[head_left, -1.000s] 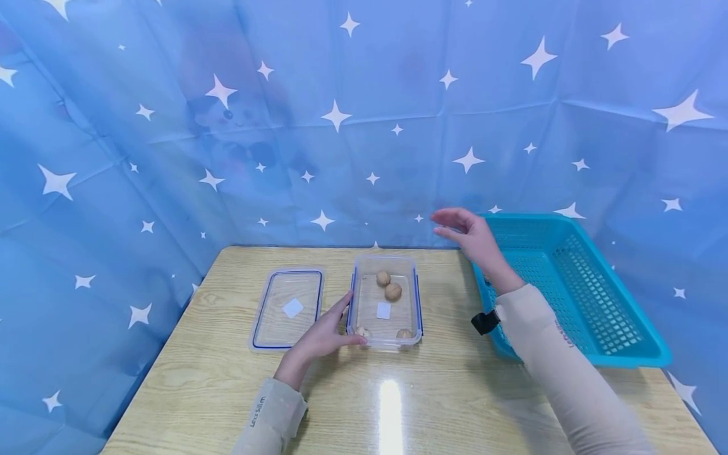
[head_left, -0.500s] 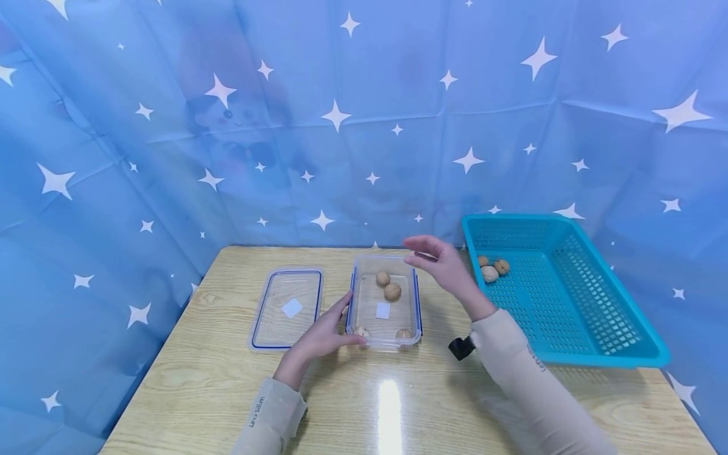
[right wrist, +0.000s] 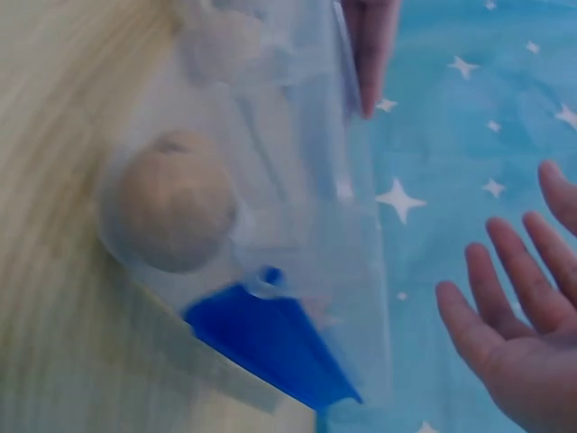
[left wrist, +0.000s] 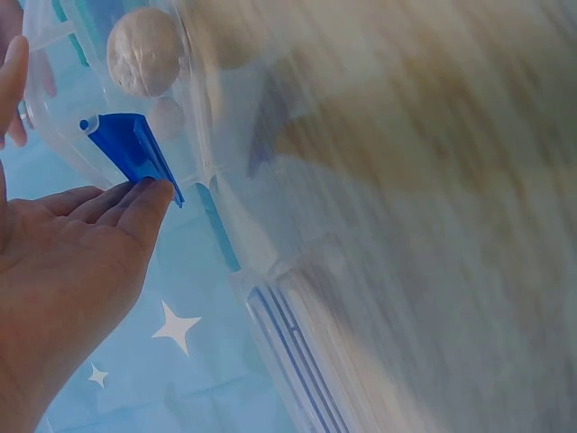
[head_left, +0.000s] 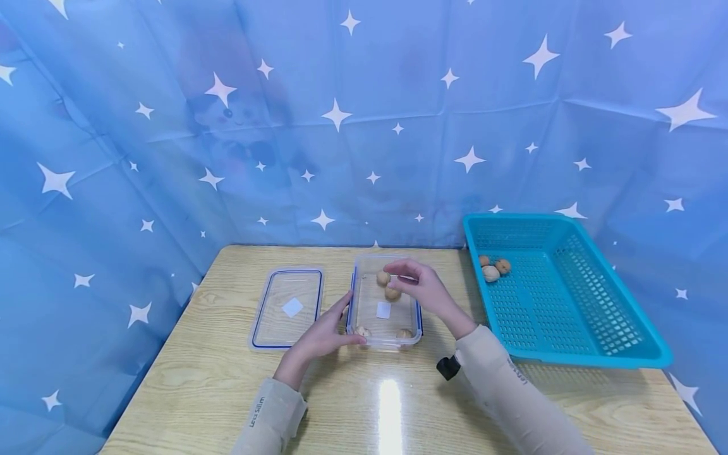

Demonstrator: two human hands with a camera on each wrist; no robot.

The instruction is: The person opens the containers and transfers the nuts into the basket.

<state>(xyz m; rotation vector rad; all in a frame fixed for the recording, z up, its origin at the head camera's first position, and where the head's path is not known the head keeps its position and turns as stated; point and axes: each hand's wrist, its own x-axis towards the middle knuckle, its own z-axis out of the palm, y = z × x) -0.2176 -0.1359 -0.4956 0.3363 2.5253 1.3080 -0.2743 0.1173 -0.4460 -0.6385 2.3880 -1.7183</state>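
Observation:
A clear plastic food container [head_left: 368,316] with blue side latches stands uncovered on the table. Several walnuts lie in it: a pair [head_left: 383,278] towards the back and one in each front corner. My left hand [head_left: 321,338] rests against its left side, thumb at the front corner. In the left wrist view, straight fingers touch a blue latch [left wrist: 131,149], and a walnut [left wrist: 144,52] shows behind the wall. My right hand [head_left: 426,291] hovers over the back walnuts, partly covering them. The right wrist view shows its fingers spread and nothing held, beside a walnut [right wrist: 176,203] within the container.
The container's clear lid [head_left: 273,316], with a blue seal, lies flat to the left. A teal basket [head_left: 637,354] stands at the right with three walnuts [head_left: 491,273] in its left back corner. A blue star-patterned curtain [head_left: 398,158] hangs behind the table [head_left: 188,379].
My right hand has come from above the basket, leftward and down, to over the container, uncovering the walnuts in the basket. My left hand and the container have stayed put.

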